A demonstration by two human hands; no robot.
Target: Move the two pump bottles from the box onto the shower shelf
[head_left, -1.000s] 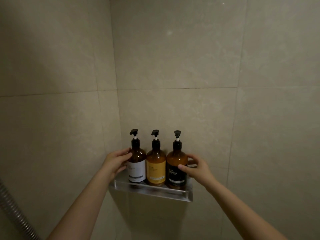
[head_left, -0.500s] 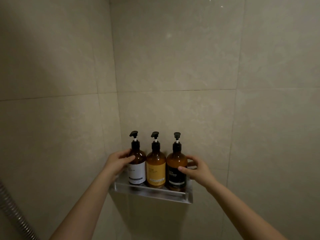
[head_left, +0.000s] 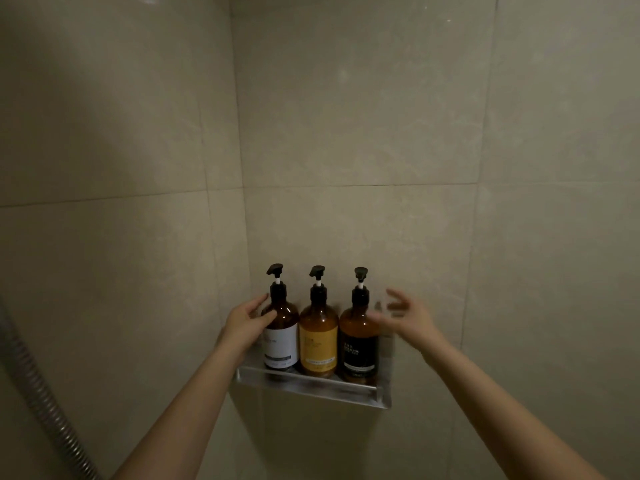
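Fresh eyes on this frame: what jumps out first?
Three amber pump bottles stand upright in a row on the shower shelf in the tiled corner: white-label bottle on the left, yellow-label bottle in the middle, black-label bottle on the right. The left hand touches the white-label bottle; the right hand, blurred, fingers spread, is beside the black-label one. A shower hose crosses the lower left.

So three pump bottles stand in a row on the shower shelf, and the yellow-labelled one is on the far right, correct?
Not quite. The head view shows three pump bottles on the shower shelf, but the yellow-labelled one stands in the middle. The black-labelled bottle is on the far right, the white-labelled bottle on the left.
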